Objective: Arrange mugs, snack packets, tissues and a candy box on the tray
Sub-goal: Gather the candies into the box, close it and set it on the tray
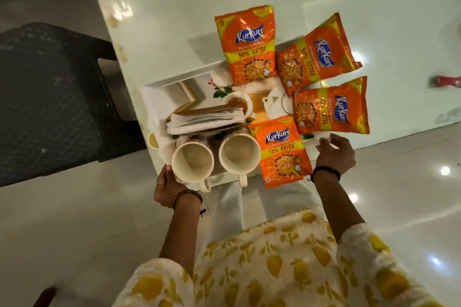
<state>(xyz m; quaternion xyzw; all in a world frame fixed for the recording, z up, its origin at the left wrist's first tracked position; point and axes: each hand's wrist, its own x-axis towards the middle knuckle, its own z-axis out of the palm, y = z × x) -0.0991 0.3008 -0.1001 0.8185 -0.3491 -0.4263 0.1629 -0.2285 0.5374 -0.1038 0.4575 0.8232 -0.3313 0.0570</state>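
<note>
A white printed tray [159, 93] rests on the near corner of a white table. On it stand two cream mugs [192, 162] [239, 154], side by side at the near edge with their handles toward me. Behind them lies a stack of white tissues [204, 119]. Several orange Kurkure snack packets [249, 45] [316, 55] [330, 106] [283, 149] fan over the tray's right side. My left hand [167, 187] grips the tray's near-left edge beside the left mug. My right hand [334, 152] holds the tray's right edge under the packets. No candy box is visible.
A dark woven chair [50, 97] stands left of the table [174, 7]. Glossy white floor [399, 182] lies around me. A pink object [446, 81] sits at the far right edge. My yellow-patterned clothing fills the bottom of the view.
</note>
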